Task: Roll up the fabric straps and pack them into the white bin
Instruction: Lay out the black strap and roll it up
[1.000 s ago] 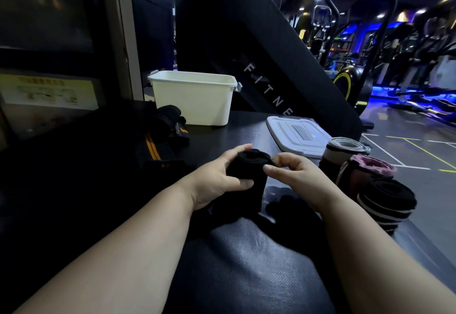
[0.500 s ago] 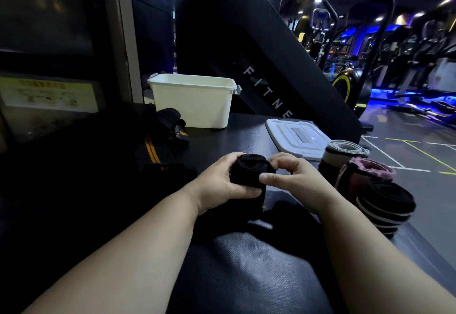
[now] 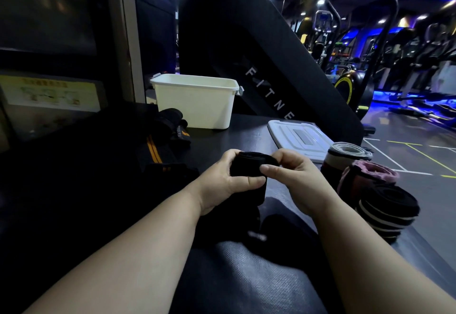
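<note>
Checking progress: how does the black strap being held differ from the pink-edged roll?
The black strap is plain black; the pink-edged roll shows a pink end. The left hand and right hand grip the black strap, its tail hanging loose; the pink-edged roll stands wound, untouched. Both are outside the white bin.

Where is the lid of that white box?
In the head view the lid lies flat on the dark table, right of centre, to the right of the white bin and just behind the rolled straps.
</note>
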Tool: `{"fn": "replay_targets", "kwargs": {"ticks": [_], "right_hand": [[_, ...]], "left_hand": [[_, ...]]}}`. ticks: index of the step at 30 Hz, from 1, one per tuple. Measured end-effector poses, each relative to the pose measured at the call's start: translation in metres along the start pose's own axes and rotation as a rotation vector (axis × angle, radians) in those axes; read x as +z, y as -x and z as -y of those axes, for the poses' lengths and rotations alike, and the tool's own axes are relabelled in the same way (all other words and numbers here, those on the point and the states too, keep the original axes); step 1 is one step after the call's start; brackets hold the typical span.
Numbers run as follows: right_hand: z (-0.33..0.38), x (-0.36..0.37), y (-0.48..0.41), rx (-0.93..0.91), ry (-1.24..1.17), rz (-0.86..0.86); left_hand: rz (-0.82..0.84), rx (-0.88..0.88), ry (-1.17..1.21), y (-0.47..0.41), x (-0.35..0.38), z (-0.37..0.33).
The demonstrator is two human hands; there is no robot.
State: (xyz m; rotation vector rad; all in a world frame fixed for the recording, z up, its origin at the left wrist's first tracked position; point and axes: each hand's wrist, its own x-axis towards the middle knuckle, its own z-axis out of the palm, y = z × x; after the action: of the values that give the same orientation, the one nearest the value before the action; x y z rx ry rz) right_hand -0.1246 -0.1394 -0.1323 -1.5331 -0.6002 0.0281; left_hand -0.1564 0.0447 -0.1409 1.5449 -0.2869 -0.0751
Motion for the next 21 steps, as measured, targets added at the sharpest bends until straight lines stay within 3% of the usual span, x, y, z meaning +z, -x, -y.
{"fn": "replay_targets", "kwargs": {"ticks": [6, 13, 21], "right_hand": [[-0.002, -0.003, 0.002, 0.002, 0.089, 0.046], [-0.003, -0.009, 0.004, 0.036, 0.201, 0.029], [-0.001, -0.01, 0.004, 0.038, 0.208, 0.067]], "left_hand": [[0.001, 0.003, -0.186, 0.0, 0.0, 0.002], [0.136, -0.081, 0.106, -0.002, -0.007, 0.002], [0.022, 0.07, -0.067, -0.003, -0.004, 0.006]]}}
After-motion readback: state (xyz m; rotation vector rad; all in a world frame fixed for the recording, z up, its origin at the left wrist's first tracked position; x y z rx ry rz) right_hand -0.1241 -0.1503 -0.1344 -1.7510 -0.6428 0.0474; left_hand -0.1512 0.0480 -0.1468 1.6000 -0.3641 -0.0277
